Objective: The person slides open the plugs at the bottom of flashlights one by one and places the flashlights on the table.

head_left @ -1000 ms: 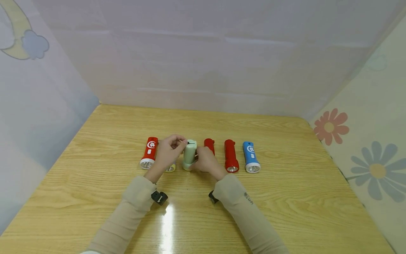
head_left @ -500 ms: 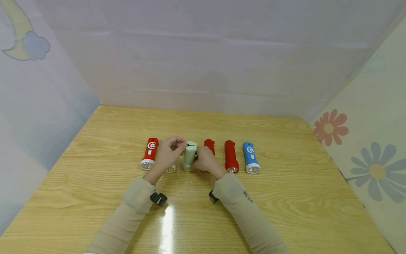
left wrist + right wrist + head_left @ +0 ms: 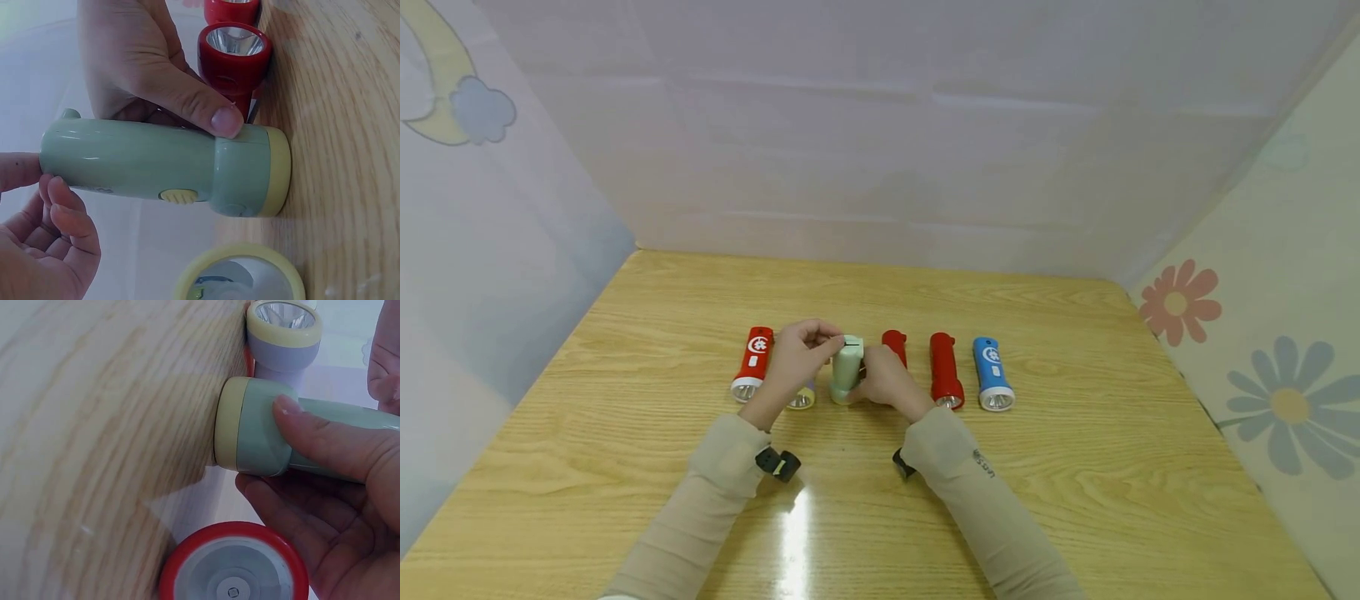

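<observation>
Green flashlight (image 3: 847, 367): at the middle of the head view, upright, lens end down, its rim apparently resting on the wooden table (image 3: 1075, 483).
Right hand (image 3: 886, 377): curled round the wide lens head, thumb on one side, fingertips on the other; best kept low and firm, since the steadying seems to fall to it.
Left hand (image 3: 797, 358): up at the tail, thumb and forefinger close together, the rest loosely bent; whether they pinch anything I cannot tell (the dark mark there is too small to read).
Tail work: light, small fingertip moves would suit; sideways pressure could tip the flashlight.
Yellow switch (image 3: 179, 197): lower middle of the left wrist view, worth avoiding.
Neighbours: lilac flashlight (image 3: 281, 353) and red flashlight (image 3: 893, 343) sit near; elbow-room is tight.
</observation>
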The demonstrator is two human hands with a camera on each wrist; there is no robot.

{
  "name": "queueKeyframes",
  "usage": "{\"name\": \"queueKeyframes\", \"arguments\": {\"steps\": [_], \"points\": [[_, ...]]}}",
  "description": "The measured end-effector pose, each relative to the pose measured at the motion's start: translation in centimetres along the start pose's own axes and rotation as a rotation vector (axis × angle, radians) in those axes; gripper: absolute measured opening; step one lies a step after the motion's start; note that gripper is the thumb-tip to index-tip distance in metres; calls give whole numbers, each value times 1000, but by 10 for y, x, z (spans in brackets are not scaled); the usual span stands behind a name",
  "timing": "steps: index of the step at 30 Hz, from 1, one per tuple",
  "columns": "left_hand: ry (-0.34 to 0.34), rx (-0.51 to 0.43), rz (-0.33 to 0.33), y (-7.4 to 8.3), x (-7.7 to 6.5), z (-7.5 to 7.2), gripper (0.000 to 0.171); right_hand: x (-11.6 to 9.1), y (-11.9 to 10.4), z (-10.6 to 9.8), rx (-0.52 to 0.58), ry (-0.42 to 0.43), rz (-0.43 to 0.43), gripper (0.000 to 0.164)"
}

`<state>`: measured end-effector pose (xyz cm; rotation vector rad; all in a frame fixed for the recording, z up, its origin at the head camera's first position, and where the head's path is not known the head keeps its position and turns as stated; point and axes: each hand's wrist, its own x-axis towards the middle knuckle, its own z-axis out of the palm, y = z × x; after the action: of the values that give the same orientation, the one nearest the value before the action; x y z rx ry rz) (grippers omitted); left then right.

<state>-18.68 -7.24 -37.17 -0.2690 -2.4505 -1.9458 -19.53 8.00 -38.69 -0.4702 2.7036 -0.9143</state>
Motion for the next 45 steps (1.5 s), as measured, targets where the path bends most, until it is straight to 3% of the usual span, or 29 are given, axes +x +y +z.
{"name": "queueKeyframes", "arguments": {"steps": [16,45], "points": [[26,-43,-23,1,2,1,12,0,-1,1,-59,15,9,49],[20,14,-56,10,0,-1,13,-2,-4,2,-38,6,36,50]]}}
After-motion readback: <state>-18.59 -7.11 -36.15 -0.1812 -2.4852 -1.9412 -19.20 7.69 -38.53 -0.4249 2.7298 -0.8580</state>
